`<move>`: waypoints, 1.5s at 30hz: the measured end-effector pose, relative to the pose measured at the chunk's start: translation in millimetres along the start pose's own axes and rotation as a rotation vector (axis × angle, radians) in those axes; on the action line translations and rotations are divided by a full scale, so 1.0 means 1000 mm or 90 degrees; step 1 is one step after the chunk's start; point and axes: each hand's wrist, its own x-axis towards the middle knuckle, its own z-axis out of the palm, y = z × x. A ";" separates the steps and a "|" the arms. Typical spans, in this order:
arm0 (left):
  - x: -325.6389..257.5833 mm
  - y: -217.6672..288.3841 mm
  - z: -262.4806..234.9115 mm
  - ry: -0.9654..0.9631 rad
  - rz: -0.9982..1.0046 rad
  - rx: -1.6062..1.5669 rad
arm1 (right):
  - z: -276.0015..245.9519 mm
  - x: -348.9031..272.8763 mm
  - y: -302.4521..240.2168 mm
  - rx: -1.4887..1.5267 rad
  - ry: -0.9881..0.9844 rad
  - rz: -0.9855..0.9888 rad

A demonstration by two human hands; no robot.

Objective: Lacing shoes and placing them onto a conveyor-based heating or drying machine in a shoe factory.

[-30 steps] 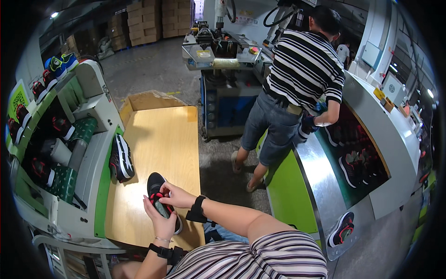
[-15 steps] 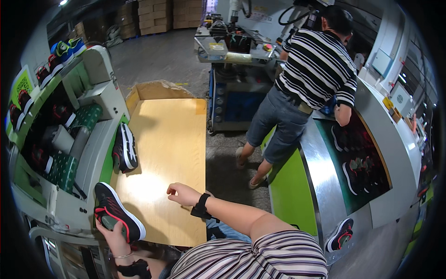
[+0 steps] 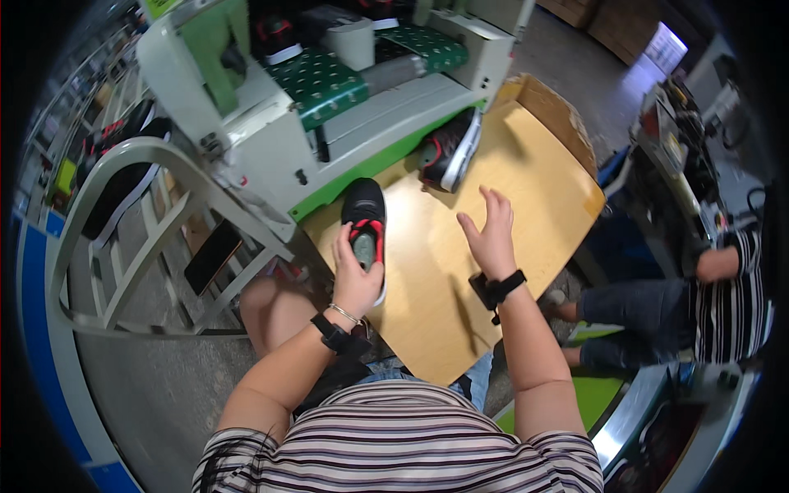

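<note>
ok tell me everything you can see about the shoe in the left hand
The shoe has a dark, fabric-looking upper with red trim around its opening, a white sole edge showing along its right side, and a grey-green piece inside. It is sole down, toe pointing away from the person, at the left part of the wooden board; whether it rests there or is held just above is unclear. The left hand grips it toward the heel, hiding part of it.

Right of the far shoe [image 3: 448, 156] the tabletop [image 3: 534, 181] lies open; the machine [image 3: 370, 127] blocks left.
</note>
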 end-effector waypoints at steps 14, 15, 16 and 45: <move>-0.001 -0.001 0.002 -0.001 -0.005 -0.005 | 0.098 0.096 0.037 -0.293 -0.030 0.060; -0.002 0.000 0.005 -0.004 0.006 -0.015 | 0.089 0.096 0.061 -0.252 0.034 0.123; 0.000 0.005 0.007 -0.003 0.028 -0.020 | 0.083 0.095 0.100 -0.116 0.109 0.145; 0.039 0.071 0.016 -0.394 0.086 0.226 | -0.037 -0.163 -0.067 0.208 -0.312 0.025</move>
